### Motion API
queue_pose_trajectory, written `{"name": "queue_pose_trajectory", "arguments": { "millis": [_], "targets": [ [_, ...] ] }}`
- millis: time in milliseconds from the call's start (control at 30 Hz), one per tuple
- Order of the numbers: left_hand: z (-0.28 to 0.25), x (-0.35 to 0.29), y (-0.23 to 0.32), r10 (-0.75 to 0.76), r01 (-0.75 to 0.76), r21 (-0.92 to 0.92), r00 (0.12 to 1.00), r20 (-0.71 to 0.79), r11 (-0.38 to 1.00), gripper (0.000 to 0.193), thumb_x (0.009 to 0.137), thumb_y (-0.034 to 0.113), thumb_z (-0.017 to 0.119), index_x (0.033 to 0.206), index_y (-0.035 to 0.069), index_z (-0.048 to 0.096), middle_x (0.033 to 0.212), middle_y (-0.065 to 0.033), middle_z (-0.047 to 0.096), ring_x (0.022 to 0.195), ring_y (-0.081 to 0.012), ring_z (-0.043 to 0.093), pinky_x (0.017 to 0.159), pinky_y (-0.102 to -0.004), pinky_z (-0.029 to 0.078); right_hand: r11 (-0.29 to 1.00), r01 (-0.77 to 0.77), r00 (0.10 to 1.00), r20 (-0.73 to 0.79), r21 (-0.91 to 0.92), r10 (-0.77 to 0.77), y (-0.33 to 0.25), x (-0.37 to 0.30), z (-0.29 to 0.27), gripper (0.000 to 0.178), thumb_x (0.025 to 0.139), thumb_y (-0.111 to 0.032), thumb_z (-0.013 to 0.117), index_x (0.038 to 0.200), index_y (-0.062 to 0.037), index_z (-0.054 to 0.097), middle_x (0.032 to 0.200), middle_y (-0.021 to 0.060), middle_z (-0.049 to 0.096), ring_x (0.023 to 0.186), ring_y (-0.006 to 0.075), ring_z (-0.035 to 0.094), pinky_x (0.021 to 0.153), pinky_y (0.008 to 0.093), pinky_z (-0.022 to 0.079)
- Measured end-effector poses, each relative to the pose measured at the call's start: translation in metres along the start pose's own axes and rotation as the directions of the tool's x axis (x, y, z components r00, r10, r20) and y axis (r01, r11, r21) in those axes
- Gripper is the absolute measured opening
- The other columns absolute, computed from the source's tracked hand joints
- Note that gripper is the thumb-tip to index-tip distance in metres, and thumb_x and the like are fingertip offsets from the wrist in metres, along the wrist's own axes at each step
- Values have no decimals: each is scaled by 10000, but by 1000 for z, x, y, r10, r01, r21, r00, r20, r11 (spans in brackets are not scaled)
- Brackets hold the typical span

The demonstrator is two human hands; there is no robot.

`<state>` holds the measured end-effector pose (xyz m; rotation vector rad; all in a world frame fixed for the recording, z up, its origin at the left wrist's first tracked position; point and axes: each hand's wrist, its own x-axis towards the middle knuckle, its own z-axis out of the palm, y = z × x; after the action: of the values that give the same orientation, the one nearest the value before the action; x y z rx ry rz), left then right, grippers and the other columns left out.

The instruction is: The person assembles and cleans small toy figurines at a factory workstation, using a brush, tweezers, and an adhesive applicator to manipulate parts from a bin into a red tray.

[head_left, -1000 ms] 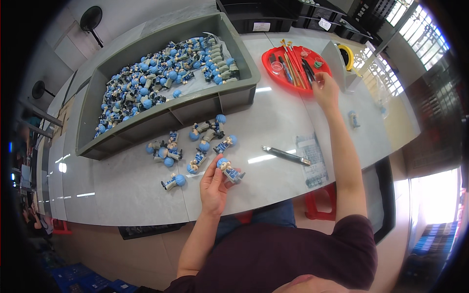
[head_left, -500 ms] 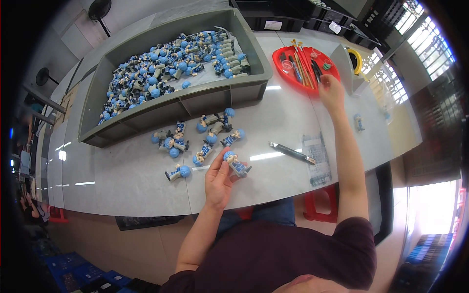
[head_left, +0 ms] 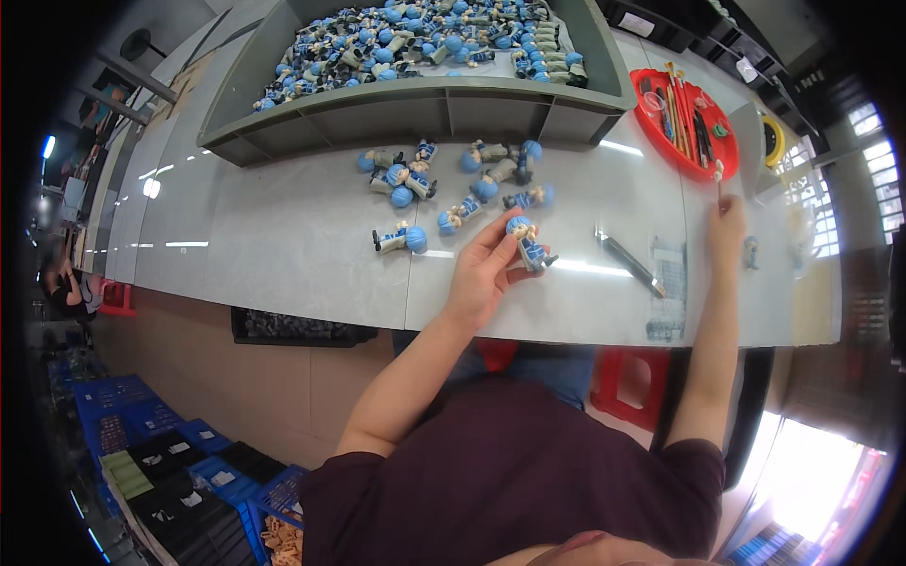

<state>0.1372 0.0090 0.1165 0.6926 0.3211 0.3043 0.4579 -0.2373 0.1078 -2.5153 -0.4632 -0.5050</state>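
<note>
My left hand (head_left: 479, 275) is closed round a small doll figurine (head_left: 529, 247) with blue hair and a blue and grey outfit, held above the table's front part. Off to the right, my right hand (head_left: 726, 224) pinches a thin stick with a whitish tip (head_left: 719, 173), pointing away from me; its exact kind is too small to tell. That tip is beside the near edge of a red tray (head_left: 661, 138) with brushes and pen-like tools. Similar figurines lie loose beyond my left hand, among them one lying sideways (head_left: 400, 238).
A large grey bin (head_left: 344, 125) full of figurines stands at the back. Between my hands lies a craft knife (head_left: 630, 263) beside a dark smeared patch (head_left: 667, 292). One more figurine (head_left: 751, 253) lies right of my right hand, near a yellow tape roll (head_left: 774, 141).
My right hand has come back toward me from over the red tray, now with the thin stick in it. The left hand still holds the figurine. The whole view has shifted.
</note>
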Motion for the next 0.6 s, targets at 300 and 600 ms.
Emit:
{"name": "queue_pose_trajectory", "arguments": {
  "millis": [300, 600],
  "targets": [
    [-2, -2, -1, 13, -13, 19, 1000, 17, 1000, 367, 919, 145, 428, 1278, 84, 388, 1158, -109, 517, 1004, -241, 563, 776, -359, 503, 981, 129, 988, -101, 147, -115, -38, -13, -21, 117, 801, 1, 503, 897, -26, 565, 846, 96, 595, 697, 189, 573, 627, 299, 443],
    [-1, -1, -2, 20, -20, 20, 999, 32, 1000, 360, 923, 146, 420, 1278, 93, 394, 1151, -109, 524, 1001, -237, 566, 768, -342, 504, 665, 48, 992, 40, 746, -117, -109, -66, -48, 232, 845, -17, 495, 1069, -7, 557, 904, 72, 557, 668, 72, 511, 575, 186, 399]
  ]
}}
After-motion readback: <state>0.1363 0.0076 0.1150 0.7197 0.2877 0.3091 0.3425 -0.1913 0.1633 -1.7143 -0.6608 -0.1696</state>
